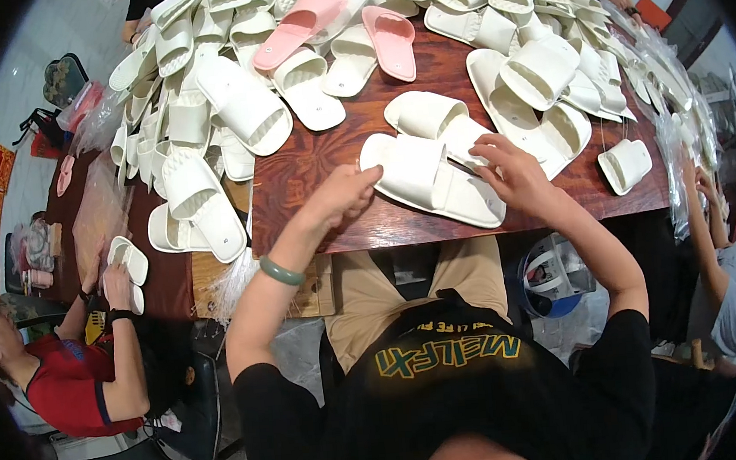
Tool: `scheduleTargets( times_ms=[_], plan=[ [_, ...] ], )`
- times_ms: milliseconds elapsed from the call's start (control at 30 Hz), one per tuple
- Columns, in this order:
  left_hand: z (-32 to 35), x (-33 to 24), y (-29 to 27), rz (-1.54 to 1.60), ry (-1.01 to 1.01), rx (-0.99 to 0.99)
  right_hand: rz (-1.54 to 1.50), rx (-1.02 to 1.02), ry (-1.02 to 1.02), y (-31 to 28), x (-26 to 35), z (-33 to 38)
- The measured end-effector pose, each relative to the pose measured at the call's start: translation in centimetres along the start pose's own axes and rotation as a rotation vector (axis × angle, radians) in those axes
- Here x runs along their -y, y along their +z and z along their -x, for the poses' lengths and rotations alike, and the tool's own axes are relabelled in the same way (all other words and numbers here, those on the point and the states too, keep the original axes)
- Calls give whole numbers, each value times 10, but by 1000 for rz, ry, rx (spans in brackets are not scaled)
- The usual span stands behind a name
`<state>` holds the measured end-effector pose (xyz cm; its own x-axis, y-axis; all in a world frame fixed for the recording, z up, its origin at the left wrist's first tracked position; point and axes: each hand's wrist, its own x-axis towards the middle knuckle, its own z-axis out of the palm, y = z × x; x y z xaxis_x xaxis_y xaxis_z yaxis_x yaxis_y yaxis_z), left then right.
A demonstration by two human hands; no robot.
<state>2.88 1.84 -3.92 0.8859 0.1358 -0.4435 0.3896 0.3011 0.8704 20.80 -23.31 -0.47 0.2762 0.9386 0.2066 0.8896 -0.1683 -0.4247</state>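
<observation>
In front of me on the table lies a white slide slipper (433,182), its strap toward the left. A second white slipper (432,114) lies just behind it, partly covered. My left hand (346,195) is at the front slipper's left end, fingers curled together, the foremost fingertip at its edge. Whatever those fingers may hold is hidden. Over the slippers' right part hovers my right hand (515,177), its bent fingers apart and close to the soles. I cannot tell whether they touch.
White slippers (246,105) are heaped along the far side of the reddish wooden table (303,170), with pink slippers (390,42) among them. Thin white strings (239,288) hang at the left edge. Co-workers sit around; one in red (73,383) handles white slippers at left. A blue bucket (553,276) stands below.
</observation>
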Motion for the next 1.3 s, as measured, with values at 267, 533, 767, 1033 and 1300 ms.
scheduleTargets(
  times_ms=[267,533,767,1033,1300],
  plan=[
    [-21,-8,-46,-710,342,-380,246,-112,-135,20,8,11],
    [46,-35,105,246,318,82,-1464,-85,79,36,86,8],
    [35,7,135,218,608,41,-1274,337,542,6,80,43],
    [25,12,122,-25,618,74,-454,-32,249,-21,71,66],
    [6,-42,63,-215,786,-296,-238,-260,127,-3,52,48]
  ],
)
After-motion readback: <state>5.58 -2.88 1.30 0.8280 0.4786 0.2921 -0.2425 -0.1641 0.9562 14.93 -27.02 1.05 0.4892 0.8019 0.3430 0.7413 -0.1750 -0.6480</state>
